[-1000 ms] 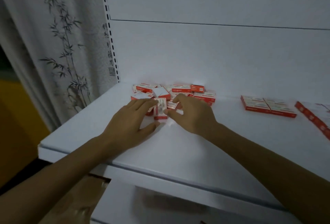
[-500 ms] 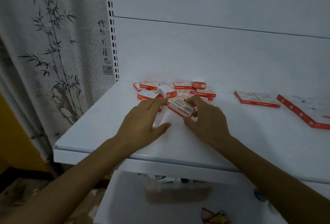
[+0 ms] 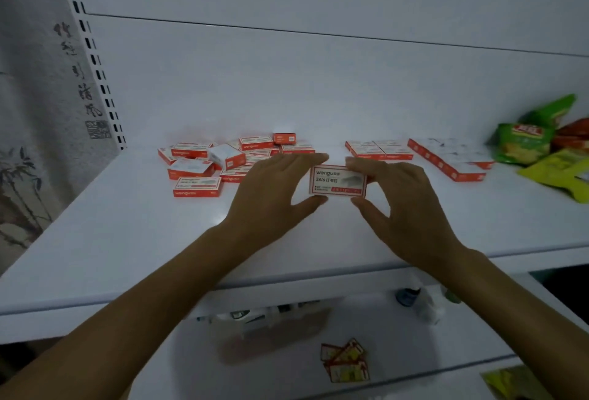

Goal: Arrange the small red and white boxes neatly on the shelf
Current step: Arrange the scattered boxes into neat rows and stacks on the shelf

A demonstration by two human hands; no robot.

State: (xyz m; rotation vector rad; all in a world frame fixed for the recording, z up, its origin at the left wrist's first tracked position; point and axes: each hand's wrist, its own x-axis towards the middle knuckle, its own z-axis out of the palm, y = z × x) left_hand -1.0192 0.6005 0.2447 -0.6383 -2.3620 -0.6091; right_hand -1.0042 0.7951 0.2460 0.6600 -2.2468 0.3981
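Grip, two-handed, on one small red and white box. Left hand at the box's left end, right hand at its right end. Left fingers and right fingers laid over the top edge, thumbs under the bottom edge, clamped on the box from both sides. Box upright, long side level, white printed face toward the camera, over the middle of the shelf. Contact between bottom edge and shelf: cannot tell.

Left of the left fingers and slightly behind: loose pile of boxes, same kind, at mixed angles, several overlapping, one tilted on edge. Nearest the front of that pile: single flat box, apart from the rest.

Behind the right fingers, against the back panel: flat pair of boxes, side by side and touching. Further right of the right fingers: long carton, red and white, flat, angled. Far right: snack bags, green, yellow and red.

Below both hands, on the lower shelf: cards, red and yellow, in a small heap. Far left of the left fingers: slotted upright and curtain with ink bamboo print.
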